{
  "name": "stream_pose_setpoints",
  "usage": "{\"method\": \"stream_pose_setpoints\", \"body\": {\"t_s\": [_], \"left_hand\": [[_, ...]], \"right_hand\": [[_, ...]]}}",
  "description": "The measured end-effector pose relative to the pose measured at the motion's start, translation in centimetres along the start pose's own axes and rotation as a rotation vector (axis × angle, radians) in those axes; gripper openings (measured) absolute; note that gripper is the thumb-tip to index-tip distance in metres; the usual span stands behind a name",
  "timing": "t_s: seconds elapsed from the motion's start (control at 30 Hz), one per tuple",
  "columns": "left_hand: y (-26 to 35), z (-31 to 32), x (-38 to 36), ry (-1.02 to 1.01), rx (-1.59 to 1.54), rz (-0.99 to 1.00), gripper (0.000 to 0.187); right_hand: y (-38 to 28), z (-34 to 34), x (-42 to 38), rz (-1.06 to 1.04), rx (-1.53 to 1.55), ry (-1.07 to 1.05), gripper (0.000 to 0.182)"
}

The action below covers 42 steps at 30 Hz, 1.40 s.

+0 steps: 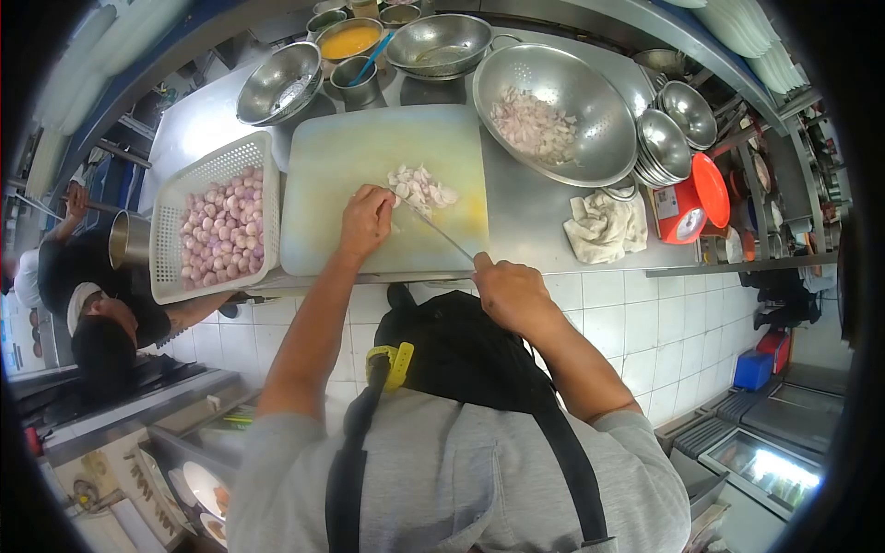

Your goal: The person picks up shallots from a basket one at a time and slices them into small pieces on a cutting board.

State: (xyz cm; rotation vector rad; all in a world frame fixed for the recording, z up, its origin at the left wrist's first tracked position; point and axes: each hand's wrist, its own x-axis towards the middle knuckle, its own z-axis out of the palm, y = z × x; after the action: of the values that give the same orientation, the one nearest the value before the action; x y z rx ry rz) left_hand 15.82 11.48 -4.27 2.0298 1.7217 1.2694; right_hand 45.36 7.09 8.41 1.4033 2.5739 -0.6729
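My right hand (509, 293) is wrapped round the handle of a knife (441, 230), whose blade slants up and left across the cutting board (341, 147). At the blade's far end, my left hand (368, 221) has its fingers curled down on a shallot that they mostly hide. Just beyond both lies a small heap of sliced shallots (424, 187) on the board. To the left, a white plastic basket (162, 241) holds many whole peeled shallots (223, 226). More cut shallots (533, 127) lie in a large perforated metal bowl (604, 115) at the right.
Metal bowls (442, 41), a bowl of orange liquid (350, 40) and a metal cup (358, 85) stand along the back. Stacked bowls (666, 146), a crumpled cloth (606, 226) and a red scale (680, 217) are at the right. A co-worker (106, 318) is at the left.
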Motion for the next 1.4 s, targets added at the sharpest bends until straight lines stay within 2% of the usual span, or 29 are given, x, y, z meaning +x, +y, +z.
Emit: {"method": "stream_pose_setpoints", "body": {"t_s": [0.1, 0.23, 0.3, 0.43, 0.53, 0.7, 0.83, 1.03, 1.13, 1.23, 1.33, 1.4], "left_hand": [[-0.2, 0.3, -0.2, -0.02, 0.013, 0.0, 0.009], [-1.4, 0.6, -0.9, -0.096, 0.098, -0.061, 0.011], [-2.2, 1.0, -1.2, -0.026, 0.086, 0.029, 0.013], [-0.2, -0.2, -0.4, -0.045, -0.029, -0.014, 0.012], [-0.4, 0.1, -0.6, 0.015, 0.049, 0.024, 0.005], [-0.3, -0.1, -0.7, 0.003, 0.026, 0.015, 0.004], [-0.3, 0.0, -0.5, 0.027, -0.012, 0.048, 0.004], [0.4, -0.2, -0.1, 0.013, -0.079, 0.021, 0.003], [0.3, -0.3, 0.0, 0.046, -0.014, 0.083, 0.005], [0.3, 0.0, -0.1, 0.063, -0.015, 0.06, 0.008], [0.6, -0.4, -0.1, -0.025, -0.009, -0.039, 0.011], [1.1, -0.6, -0.1, 0.001, 0.021, 0.018, 0.015]], "right_hand": [[1.2, 2.3, 2.0, -0.055, 0.064, 0.052, 0.017], [0.7, 0.6, 0.8, -0.044, 0.037, 0.003, 0.024], [0.8, 0.5, 0.2, -0.012, 0.032, 0.001, 0.027], [1.6, 1.9, 3.4, -0.027, 0.048, -0.09, 0.026], [0.2, -0.6, 1.7, 0.009, -0.018, -0.125, 0.027], [0.3, 0.1, 3.0, 0.004, 0.013, -0.146, 0.03], [-0.6, -2.6, 1.1, 0.035, 0.022, -0.205, 0.029], [0.9, 0.7, 3.2, -0.021, 0.086, -0.113, 0.028], [0.8, -0.5, 1.9, 0.001, 0.095, -0.173, 0.028], [1.4, 0.9, 3.1, -0.012, 0.097, -0.19, 0.029], [1.2, 0.8, 4.5, -0.007, 0.136, -0.192, 0.03], [1.3, 0.1, 4.7, 0.012, 0.165, -0.231, 0.032]]}}
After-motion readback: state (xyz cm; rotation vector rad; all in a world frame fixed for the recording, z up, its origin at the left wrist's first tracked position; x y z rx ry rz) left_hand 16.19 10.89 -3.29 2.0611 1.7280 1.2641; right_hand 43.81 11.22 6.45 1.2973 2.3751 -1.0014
